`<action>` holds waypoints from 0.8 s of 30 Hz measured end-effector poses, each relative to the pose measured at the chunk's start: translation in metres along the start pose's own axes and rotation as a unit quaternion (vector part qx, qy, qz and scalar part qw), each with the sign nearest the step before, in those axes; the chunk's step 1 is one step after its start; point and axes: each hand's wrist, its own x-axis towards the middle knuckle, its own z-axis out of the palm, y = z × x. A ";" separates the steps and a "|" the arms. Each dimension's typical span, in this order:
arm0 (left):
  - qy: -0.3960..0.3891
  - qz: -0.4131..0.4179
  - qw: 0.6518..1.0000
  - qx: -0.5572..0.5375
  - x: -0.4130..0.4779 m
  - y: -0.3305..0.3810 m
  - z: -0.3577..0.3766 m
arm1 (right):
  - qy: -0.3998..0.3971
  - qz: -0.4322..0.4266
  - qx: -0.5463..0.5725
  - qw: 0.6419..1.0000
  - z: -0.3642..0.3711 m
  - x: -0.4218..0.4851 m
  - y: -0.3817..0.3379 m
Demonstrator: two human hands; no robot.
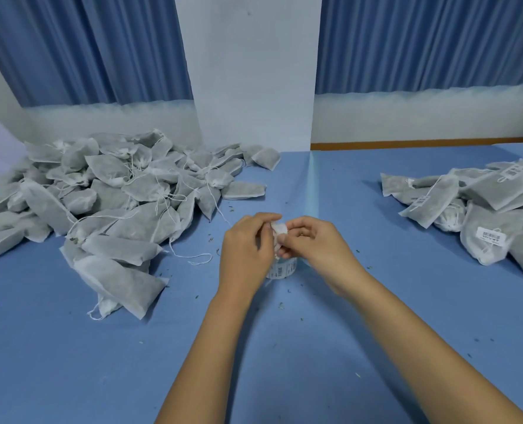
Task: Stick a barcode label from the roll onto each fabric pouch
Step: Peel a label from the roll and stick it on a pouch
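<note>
A small white paper label (280, 231) is pinched between the curled fingers of the left hand (245, 249) and right hand (315, 243), just above the white barcode label roll (283, 269) standing on the blue table (284, 347). Unlabelled grey fabric pouches (101, 194) are heaped to the left, nearer the left hand; labelled pouches (483, 209) lie well apart, right

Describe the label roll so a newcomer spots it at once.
On the blue table, midway between the left pouch pile and the right pile, the label roll stands just beneath the left hand and right hand. It is the lone small white cylinder printed with barcodes.
</note>
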 end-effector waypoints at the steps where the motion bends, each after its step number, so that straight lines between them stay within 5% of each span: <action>1: -0.005 0.018 1.000 0.003 0.004 0.001 0.003 | 0.004 -0.012 -0.006 1.000 -0.006 0.002 -0.001; 5: -0.022 0.097 0.994 0.048 0.007 0.001 0.023 | 0.041 -0.040 -0.038 0.998 -0.030 0.007 0.005; 10: -0.101 0.064 0.993 0.002 0.000 -0.012 0.033 | 0.041 -0.052 -0.035 0.997 -0.042 0.006 0.025; 16: -0.031 0.088 0.995 0.021 0.001 -0.008 0.030 | -0.011 -0.049 0.027 0.998 -0.038 0.004 0.024; 21: -0.043 0.082 0.996 0.000 0.001 -0.010 0.020 | 0.029 -0.084 -0.104 0.991 -0.048 0.003 0.023; 24: -0.103 0.048 0.993 -0.030 -0.003 -0.009 0.014 | 0.028 -0.217 -0.258 0.941 -0.055 0.001 0.023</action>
